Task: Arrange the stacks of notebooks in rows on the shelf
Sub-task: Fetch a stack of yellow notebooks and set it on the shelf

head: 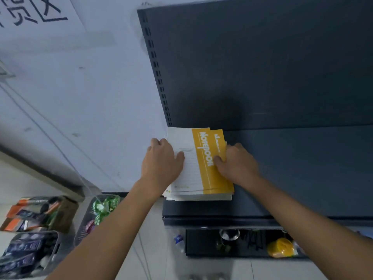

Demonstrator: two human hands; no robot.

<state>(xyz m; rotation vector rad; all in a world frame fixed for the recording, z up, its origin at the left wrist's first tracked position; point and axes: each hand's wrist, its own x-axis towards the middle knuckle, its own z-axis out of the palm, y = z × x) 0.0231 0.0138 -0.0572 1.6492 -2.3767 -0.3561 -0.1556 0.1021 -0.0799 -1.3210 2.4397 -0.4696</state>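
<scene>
A stack of notebooks (198, 174) with white and yellow covers lies flat at the left end of the dark shelf (298, 170), close to the back panel. My left hand (161, 160) holds the stack's left edge, thumb on the top cover and fingers curled over the side. My right hand (236, 162) grips the stack's right edge, thumb pressing on the yellow band. The notebooks in the pile are slightly fanned, with edges sticking out at the front and right.
To the right of the stack the shelf board is bare dark metal. A lower shelf (232, 245) holds a yellow object (281, 248) and dark items. Baskets of packaged goods (30, 219) stand on the floor at the left, beside a pale wall (80, 98).
</scene>
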